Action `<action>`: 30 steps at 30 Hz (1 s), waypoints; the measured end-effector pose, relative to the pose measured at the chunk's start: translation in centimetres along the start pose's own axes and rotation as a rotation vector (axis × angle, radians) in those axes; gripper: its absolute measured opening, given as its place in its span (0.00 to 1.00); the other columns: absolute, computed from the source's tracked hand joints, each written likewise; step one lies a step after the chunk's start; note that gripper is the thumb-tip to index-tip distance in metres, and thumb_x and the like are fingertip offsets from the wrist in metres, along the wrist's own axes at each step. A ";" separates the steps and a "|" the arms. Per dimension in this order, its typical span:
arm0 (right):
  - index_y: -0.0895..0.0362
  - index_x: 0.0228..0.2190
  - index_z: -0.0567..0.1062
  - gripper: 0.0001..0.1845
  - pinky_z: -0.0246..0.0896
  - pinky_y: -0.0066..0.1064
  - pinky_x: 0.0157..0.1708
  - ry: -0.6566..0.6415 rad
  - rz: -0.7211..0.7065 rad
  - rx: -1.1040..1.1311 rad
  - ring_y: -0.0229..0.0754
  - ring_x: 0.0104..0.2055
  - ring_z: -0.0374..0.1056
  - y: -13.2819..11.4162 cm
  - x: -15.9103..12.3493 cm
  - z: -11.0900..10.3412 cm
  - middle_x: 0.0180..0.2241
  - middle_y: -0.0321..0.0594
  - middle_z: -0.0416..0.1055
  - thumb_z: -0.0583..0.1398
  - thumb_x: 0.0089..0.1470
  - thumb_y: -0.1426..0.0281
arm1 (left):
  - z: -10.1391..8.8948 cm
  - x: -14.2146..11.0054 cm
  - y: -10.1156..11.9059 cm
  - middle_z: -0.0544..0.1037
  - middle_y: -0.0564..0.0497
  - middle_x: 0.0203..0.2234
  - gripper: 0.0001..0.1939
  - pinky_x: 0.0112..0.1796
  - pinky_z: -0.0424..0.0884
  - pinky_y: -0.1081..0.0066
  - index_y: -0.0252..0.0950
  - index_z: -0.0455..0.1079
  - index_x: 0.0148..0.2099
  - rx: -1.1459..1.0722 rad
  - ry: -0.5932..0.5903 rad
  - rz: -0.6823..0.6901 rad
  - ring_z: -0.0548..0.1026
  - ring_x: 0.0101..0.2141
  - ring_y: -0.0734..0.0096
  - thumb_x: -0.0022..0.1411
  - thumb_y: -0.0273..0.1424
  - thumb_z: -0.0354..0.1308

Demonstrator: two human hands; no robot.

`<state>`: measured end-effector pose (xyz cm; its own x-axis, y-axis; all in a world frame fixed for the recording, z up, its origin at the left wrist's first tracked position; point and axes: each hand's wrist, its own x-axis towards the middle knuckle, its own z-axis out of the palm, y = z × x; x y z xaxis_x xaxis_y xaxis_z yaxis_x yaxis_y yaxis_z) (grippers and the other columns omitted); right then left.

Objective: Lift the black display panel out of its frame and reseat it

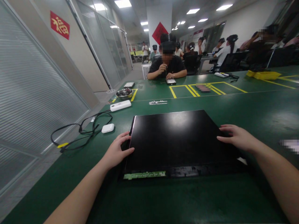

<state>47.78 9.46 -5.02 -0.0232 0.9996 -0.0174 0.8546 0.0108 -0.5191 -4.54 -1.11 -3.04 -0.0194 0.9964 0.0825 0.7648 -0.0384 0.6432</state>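
A black LCD panel (173, 140) lies on the green table in front of me, its dark face up and glossy. Along its near edge runs a narrow green circuit board strip (144, 175), beside a dark film-like band. My left hand (119, 151) grips the panel's left edge, thumb on top and fingers along the side. At the right edge, my right hand (235, 137) grips it too, with the thumb on the face and the fingers reaching over the rim. A small pale piece (242, 161) shows near the right front corner.
Left of the panel lie a white earbud case (107, 128), a white power bank (121, 105) and looped black cables (80, 132). Beyond are a metal bowl (124, 93), a white strip (158, 102) and a yellow tray (263, 75). A person (167, 63) sits across the table.
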 end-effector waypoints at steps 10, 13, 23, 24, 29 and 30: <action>0.56 0.40 0.80 0.28 0.63 0.48 0.57 -0.016 -0.040 -0.065 0.62 0.58 0.66 0.6 0.4 -0.1 0.56 0.54 0.71 0.63 0.40 0.51 | -0.4 -0.7 1.7 0.65 0.39 0.64 0.22 0.61 0.61 0.46 0.39 0.75 0.53 0.137 -0.075 0.027 0.65 0.63 0.45 0.57 0.40 0.59; 0.56 0.38 0.80 0.28 0.64 0.48 0.55 -0.004 -0.047 -0.069 0.61 0.57 0.67 0.6 0.5 -0.1 0.56 0.54 0.71 0.63 0.40 0.50 | -0.3 -0.7 1.7 0.66 0.39 0.64 0.23 0.61 0.61 0.46 0.40 0.74 0.54 0.133 -0.064 0.035 0.65 0.62 0.45 0.57 0.39 0.60; 0.52 0.34 0.81 0.24 0.66 0.45 0.51 -0.001 -0.098 0.018 0.56 0.50 0.71 -0.8 -0.4 0.2 0.46 0.46 0.77 0.58 0.48 0.48 | -0.3 -0.9 1.6 0.65 0.38 0.65 0.22 0.61 0.61 0.45 0.39 0.74 0.55 0.147 -0.071 0.057 0.65 0.63 0.45 0.59 0.38 0.58; 0.52 0.36 0.81 0.24 0.66 0.45 0.52 0.017 -0.114 0.004 0.56 0.50 0.71 -0.8 -0.4 0.3 0.46 0.47 0.76 0.59 0.47 0.48 | -0.3 -0.9 1.6 0.65 0.38 0.64 0.23 0.61 0.62 0.45 0.39 0.73 0.55 0.147 -0.068 0.060 0.65 0.63 0.45 0.59 0.38 0.58; 0.50 0.41 0.81 0.22 0.64 0.46 0.56 0.026 -0.186 -0.082 0.54 0.51 0.71 -1.0 -0.5 0.6 0.48 0.48 0.74 0.59 0.49 0.53 | -0.2 -0.7 1.4 0.67 0.37 0.63 0.23 0.60 0.63 0.46 0.38 0.74 0.55 0.150 -0.047 0.069 0.67 0.61 0.46 0.62 0.42 0.54; 0.50 0.42 0.81 0.23 0.64 0.46 0.56 0.023 -0.196 -0.100 0.54 0.51 0.71 -1.1 -0.5 0.6 0.49 0.48 0.74 0.58 0.50 0.53 | -0.2 -0.6 1.4 0.67 0.37 0.63 0.23 0.60 0.63 0.47 0.38 0.74 0.55 0.155 -0.048 0.067 0.67 0.61 0.46 0.63 0.42 0.53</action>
<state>46.52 8.93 -4.97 -0.1832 0.9784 0.0955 0.8824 0.2065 -0.4229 -3.60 -1.79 -2.04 0.0628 0.9946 0.0824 0.8538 -0.0963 0.5117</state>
